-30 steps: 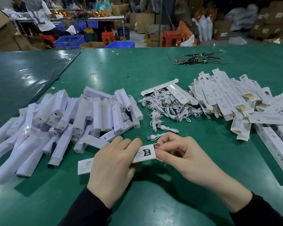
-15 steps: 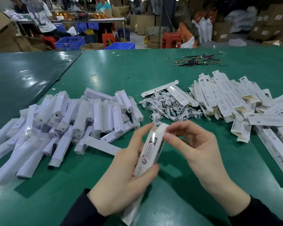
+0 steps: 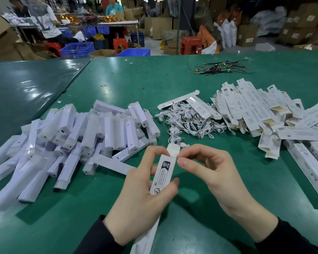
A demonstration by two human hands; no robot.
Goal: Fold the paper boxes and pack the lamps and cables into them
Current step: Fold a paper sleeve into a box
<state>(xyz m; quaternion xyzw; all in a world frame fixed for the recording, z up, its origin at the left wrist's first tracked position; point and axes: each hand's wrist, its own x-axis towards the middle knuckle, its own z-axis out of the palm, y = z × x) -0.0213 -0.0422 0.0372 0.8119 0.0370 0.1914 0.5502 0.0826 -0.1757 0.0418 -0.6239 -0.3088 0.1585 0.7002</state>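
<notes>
I hold one long white paper box (image 3: 162, 174) nearly upright above the green table (image 3: 218, 208), its far end pointing away from me. My left hand (image 3: 141, 197) grips the box around its upper part, thumb on the printed face. My right hand (image 3: 207, 173) pinches the end flap at the box's top with thumb and forefinger. A heap of white lamps (image 3: 72, 142) lies to the left. White cables (image 3: 189, 121) are tangled in the middle. Flat unfolded boxes (image 3: 261, 110) are piled at the right.
A bundle of coloured wires (image 3: 220, 67) lies farther back on the table. More long boxes (image 3: 312, 167) lie at the right edge. A second darker table (image 3: 26, 88) adjoins on the left. Behind are people seated, blue crates (image 3: 77, 49), red stools and cartons.
The box went from lying flat across the table to standing tilted in my left hand. My right hand moved up to its top end and now pinches the flap.
</notes>
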